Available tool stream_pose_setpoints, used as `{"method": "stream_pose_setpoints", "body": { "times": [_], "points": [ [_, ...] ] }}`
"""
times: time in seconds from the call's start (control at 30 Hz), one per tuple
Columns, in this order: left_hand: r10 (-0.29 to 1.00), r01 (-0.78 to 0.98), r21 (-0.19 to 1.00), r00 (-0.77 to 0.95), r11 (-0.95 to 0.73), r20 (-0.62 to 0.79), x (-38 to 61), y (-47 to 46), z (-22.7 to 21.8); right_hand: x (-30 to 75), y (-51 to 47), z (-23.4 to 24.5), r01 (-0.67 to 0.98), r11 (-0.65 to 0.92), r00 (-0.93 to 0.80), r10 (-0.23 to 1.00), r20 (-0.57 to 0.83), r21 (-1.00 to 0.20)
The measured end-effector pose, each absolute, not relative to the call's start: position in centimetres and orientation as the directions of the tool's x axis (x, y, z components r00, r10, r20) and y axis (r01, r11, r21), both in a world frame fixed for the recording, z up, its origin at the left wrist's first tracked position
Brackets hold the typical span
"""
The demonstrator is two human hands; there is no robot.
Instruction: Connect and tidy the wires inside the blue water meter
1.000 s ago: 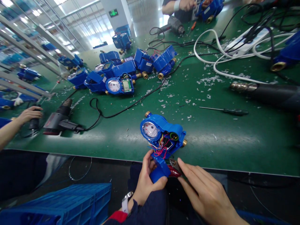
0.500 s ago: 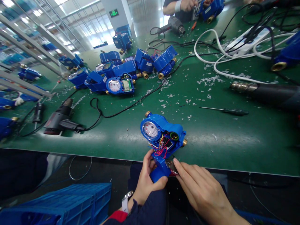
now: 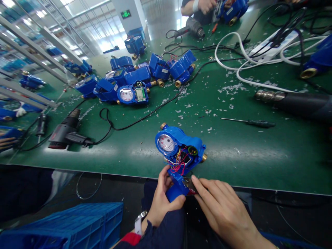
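A blue water meter [image 3: 178,138] lies on the green table near its front edge, its round dial facing up. Its housing is uncovered, and red, yellow and white wires [image 3: 178,162] spill toward me. My left hand [image 3: 164,199] grips a blue plastic cover [image 3: 177,190] just past the edge, close against the meter. Closed around red-handled pliers [image 3: 191,191], my right hand [image 3: 220,204] presses in from the right. The metal jaws touch the cover's right side; most of the handle is hidden under my fingers.
Several blue meters [image 3: 132,76] cluster at the back left. A heat gun [image 3: 67,131] lies left, another [image 3: 293,102] right, by a screwdriver [image 3: 259,123]. Cables cross the table around a power strip [image 3: 275,45]. Another person's hands [image 3: 207,6] work across. Blue crates [image 3: 98,221] stand below left.
Another person's hand has come into view at the left edge, on a blue meter. My hands, the cover and the pliers have hardly moved.
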State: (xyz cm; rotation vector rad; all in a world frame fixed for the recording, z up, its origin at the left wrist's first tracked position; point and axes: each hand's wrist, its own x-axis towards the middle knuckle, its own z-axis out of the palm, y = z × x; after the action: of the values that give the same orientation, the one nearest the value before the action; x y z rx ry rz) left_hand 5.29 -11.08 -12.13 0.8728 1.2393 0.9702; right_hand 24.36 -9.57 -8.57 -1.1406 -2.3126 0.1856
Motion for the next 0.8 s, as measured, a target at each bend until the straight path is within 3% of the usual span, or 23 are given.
{"method": "stream_pose_setpoints", "body": {
  "times": [0.17, 0.4, 0.8],
  "points": [
    [0.933, -0.105, 0.927, 0.065, 0.359, -0.354, 5.28, -11.07, -11.93, 24.39, -9.65, -9.00, 0.684, 0.646, -0.512, 0.756, 0.408, -0.339],
    [0.934, -0.111, 0.927, 0.061, 0.358, -0.353, 5.16, -11.10, -12.20, 24.51, -9.64, -8.45, 0.666, 0.617, -0.471, 0.784, 0.404, -0.420],
    [0.934, -0.117, 0.927, 0.080, 0.356, -0.349, 5.22, -11.02, -12.13, 24.40, -9.69, -9.00, 0.685, 0.645, -0.508, 0.756, 0.412, -0.339]
  ]
}}
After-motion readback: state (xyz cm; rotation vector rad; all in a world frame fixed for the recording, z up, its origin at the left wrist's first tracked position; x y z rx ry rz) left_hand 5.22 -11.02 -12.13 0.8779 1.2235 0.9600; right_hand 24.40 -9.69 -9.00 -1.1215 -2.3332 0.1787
